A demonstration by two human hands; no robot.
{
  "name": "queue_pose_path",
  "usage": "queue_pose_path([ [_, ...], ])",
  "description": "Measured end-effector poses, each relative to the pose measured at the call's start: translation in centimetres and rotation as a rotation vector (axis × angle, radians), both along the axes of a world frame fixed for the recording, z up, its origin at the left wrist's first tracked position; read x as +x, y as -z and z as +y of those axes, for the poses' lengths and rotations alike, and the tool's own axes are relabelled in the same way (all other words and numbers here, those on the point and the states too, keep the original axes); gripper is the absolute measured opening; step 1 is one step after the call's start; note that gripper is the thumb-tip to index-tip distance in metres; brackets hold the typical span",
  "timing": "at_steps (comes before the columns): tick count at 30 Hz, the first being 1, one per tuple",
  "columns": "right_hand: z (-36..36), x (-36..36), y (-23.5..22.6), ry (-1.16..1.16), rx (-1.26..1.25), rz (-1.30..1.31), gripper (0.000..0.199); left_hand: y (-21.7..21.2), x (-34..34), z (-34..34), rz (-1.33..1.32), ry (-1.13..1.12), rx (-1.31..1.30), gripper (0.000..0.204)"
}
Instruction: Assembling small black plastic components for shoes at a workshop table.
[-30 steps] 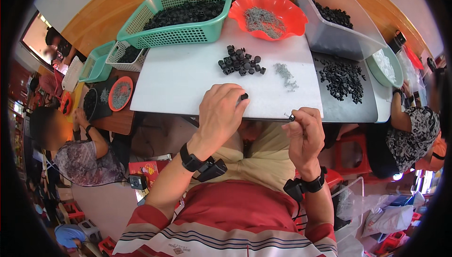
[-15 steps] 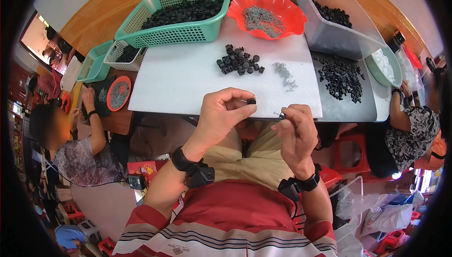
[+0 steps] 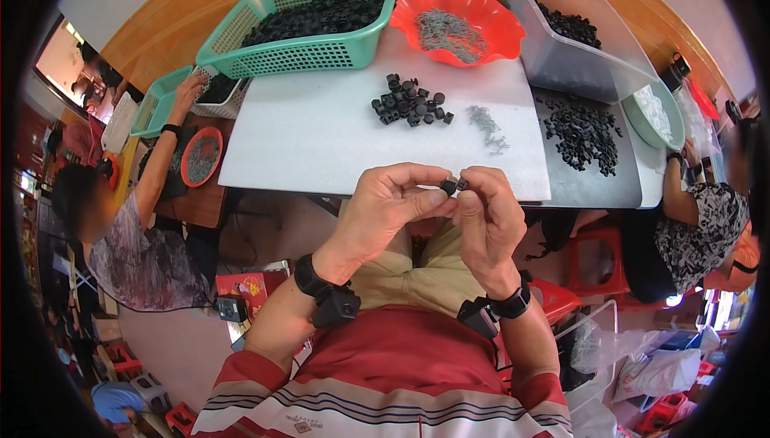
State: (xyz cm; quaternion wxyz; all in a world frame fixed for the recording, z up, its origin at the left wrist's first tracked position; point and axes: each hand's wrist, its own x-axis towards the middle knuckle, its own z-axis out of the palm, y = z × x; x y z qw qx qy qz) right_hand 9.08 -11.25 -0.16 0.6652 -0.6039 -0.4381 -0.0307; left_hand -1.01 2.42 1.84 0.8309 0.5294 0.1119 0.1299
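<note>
My left hand (image 3: pixel 383 204) pinches a small black plastic cap (image 3: pixel 447 187) between thumb and fingertips, just past the near edge of the table. Against it, my right hand (image 3: pixel 493 217) grips a small black plastic piece (image 3: pixel 462 184) in its fingertips. The two parts meet or nearly meet; my fingers partly cover them, and I cannot tell how they fit. Beyond my hands, a pile of black caps (image 3: pixel 411 103) lies on the white sheet (image 3: pixel 297 137). To its right is a loose heap of small silver screws (image 3: pixel 487 129).
Small black parts (image 3: pixel 584 135) are scattered on a dark board at right. Along the back stand a green basket (image 3: pixel 297 61), a red bowl of screws (image 3: pixel 511 37) and a clear bin (image 3: pixel 589 73). Co-workers sit at left and right; one's hand (image 3: pixel 191 89) is at a white basket.
My hands have come together: the right moved left and up with its black piece, the left slightly right with the cap. The left co-worker's arm has reached out to the baskets.
</note>
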Motion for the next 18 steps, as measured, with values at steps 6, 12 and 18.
queue_pose_path([
  [6, 0.1, -0.3, -0.2, 0.003, -0.004, 0.040, 0.015, -0.2, 0.0, 0.2, -0.017, -0.003, -0.090, 0.025],
  [12, -0.1, -0.2, -0.3, -0.006, -0.007, 0.031, 0.015, 0.5, -0.5, 1.1, -0.042, 0.042, -0.268, 0.023],
  [18, -0.3, 0.1, -0.9, -0.023, -0.095, -0.060, 0.014, 1.4, -0.8, 1.2, -0.078, 0.040, -0.341, 0.024],
])
